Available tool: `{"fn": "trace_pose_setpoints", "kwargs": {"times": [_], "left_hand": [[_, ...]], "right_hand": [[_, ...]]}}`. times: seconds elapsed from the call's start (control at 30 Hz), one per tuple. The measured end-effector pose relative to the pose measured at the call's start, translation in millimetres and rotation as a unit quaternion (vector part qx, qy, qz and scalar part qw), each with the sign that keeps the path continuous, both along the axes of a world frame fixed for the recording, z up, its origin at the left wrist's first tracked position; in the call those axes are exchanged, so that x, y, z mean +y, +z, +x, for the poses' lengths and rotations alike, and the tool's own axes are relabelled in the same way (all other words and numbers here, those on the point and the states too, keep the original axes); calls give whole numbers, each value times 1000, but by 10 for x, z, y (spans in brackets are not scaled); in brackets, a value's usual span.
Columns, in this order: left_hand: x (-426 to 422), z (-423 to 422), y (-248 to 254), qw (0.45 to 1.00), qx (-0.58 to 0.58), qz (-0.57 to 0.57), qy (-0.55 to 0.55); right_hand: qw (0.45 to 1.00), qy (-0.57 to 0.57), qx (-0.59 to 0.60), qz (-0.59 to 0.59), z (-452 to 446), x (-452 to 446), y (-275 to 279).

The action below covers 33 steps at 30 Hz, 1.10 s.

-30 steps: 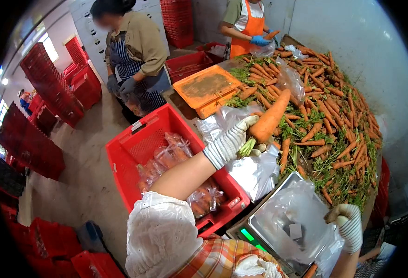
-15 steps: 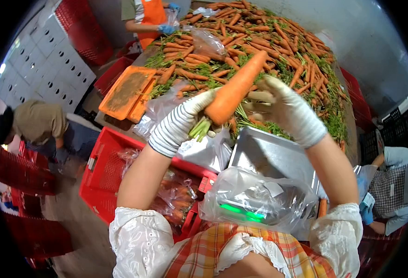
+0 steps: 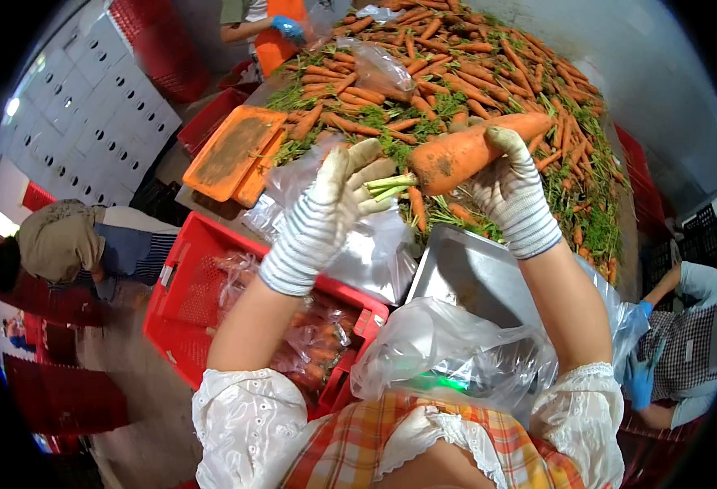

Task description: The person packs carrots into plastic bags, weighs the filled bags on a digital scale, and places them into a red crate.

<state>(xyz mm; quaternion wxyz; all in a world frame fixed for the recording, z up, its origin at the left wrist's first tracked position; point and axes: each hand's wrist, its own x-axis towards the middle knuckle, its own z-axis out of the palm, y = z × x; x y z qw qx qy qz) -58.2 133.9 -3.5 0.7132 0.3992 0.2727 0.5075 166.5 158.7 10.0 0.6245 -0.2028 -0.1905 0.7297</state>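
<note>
A large orange carrot [image 3: 477, 151] with short cut green stems is held up in front of me, its tip pointing right and its stem end left. My right hand [image 3: 512, 183], in a white striped glove, grips it from below with the thumb across its near side. Dark soil marks the carrot near its stem end. My left hand [image 3: 330, 200], gloved alike, is open with fingers spread beside the stems; I cannot tell whether the fingertips touch them. Behind both hands lies a big heap of carrots [image 3: 456, 65] with green leaves.
Below the hands are a metal tray [image 3: 464, 269] and a clear plastic bag [image 3: 448, 342] over a green-lit display. A red crate [image 3: 181, 301] with bagged carrots stands left, an orange tray [image 3: 232, 155] beyond it. Other people [image 3: 69, 244] are at left, top and right.
The carrot has passed from my left hand to my right hand and turned from a steep slant to nearly level. My left hand has opened and let go.
</note>
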Motion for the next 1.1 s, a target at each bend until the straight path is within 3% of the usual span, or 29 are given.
{"fn": "trace_pose_setpoints", "kwargs": {"times": [0.1, 0.17, 0.2, 0.27, 0.33, 0.4, 0.43, 0.5, 0.53, 0.57, 0.63, 0.67, 0.7, 0.77, 0.8, 0.83, 0.9, 0.93, 0.97, 1.0, 1.03, 1.07, 1.1], "left_hand": [[-42, 177, 22, 970, -216, -112, 7], [-34, 305, 163, 971, -196, -96, 99], [-34, 373, 48, 981, -121, 79, 132], [110, 414, -187, 960, 24, 239, 142], [139, 471, -101, 959, 145, 189, 154], [121, 730, -49, 945, 147, 178, 233], [133, 774, 1, 937, 87, 200, 272], [125, 769, 78, 892, 256, 249, 278], [131, 787, 69, 901, 280, 220, 249], [149, 833, -18, 934, 219, 201, 200], [53, 808, -136, 919, 279, 229, 158], [-12, 748, -131, 941, 226, 240, 75], [-103, 652, -87, 943, 225, 236, 70], [-323, 310, 97, 904, 231, 327, 149], [-471, 40, 194, 825, 427, 334, 161], [-589, -146, 248, 814, 452, 330, 156], [-869, -437, 344, 905, 350, 182, 158], [-1015, -508, 351, 934, 304, 98, 161], [-1159, -583, 347, 945, 278, 25, 170], [-1297, -796, 238, 946, 270, -53, 172], [-1458, -888, 153, 936, 268, -131, 188], [-1702, -551, 257, 922, 348, 91, 141], [-1704, -416, 283, 873, 446, 184, 73]], "right_hand": [[995, 4, -74, 64, -90, -72, 32], [992, 20, -89, 88, -101, -147, 5], [985, 3, -129, 114, -112, -209, 24], [965, 0, -206, 160, -188, -295, 82], [947, -27, -269, 174, -250, -374, 44], [948, -53, -261, 174, -181, -294, -106], [957, -45, -230, 171, -213, -240, -102], [962, -86, -220, 141, -226, -280, -6], [945, -87, -264, 171, -172, -240, -44], [927, -90, -306, 199, -132, -200, -77], [928, -74, -310, 191, -115, -200, -87], [930, -63, -316, 179, -91, -207, -78], [930, -65, -317, 173, -66, -272, -13], [933, -103, -327, 112, -28, -418, 198], [912, -146, -348, 159, 153, -364, 204], [926, -141, -322, 138, 292, -476, 318], [927, -197, -284, 149, 708, -455, 393], [899, -190, -311, 242, 760, -628, 484], [884, -238, -286, 284, 951, -606, 457], [845, -275, -340, 308, 1139, -542, 445], [857, -265, -322, 303, 1164, -636, 494], [868, -255, -305, 298, 1189, -739, 546], [917, -212, -215, 260, 1169, -807, 577]]}}
